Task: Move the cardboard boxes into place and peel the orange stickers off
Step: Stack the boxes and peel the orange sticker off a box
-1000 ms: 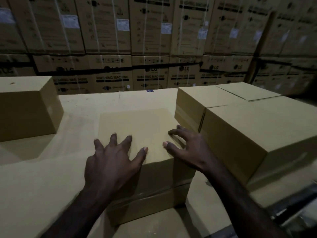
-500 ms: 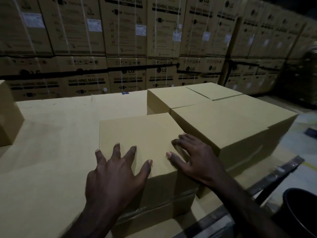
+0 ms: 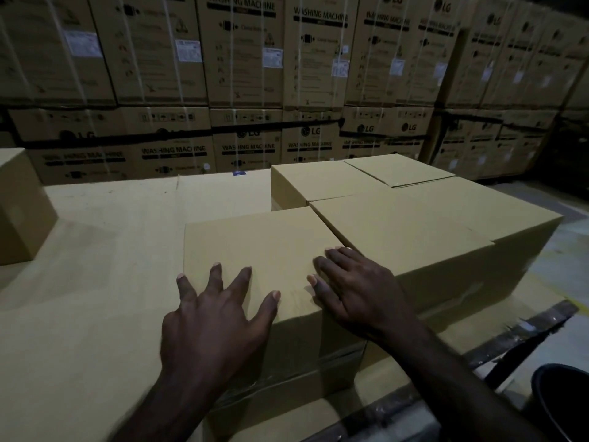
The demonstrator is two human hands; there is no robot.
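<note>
A plain cardboard box (image 3: 255,247) stands on a flat cardboard sheet (image 3: 105,250) in front of me. My left hand (image 3: 213,317) lies flat on the box's near left top edge, fingers spread. My right hand (image 3: 353,288) rests flat on its near right corner, fingers apart, touching the seam with a larger box (image 3: 411,231) that sits tight against it on the right. Behind those stand two more boxes, one (image 3: 322,180) at the back middle and one (image 3: 398,169) at the back right. No orange sticker shows on any visible face.
Another plain box (image 3: 19,205) stands at the far left of the sheet. A wall of stacked washing-machine cartons (image 3: 245,74) fills the background. A dark round bin (image 3: 561,400) sits at the lower right beside a dark pallet edge (image 3: 510,339).
The view has swung right and closer. The box under my hands now sits tight against the larger right box, and my hands stay flat on its top.
</note>
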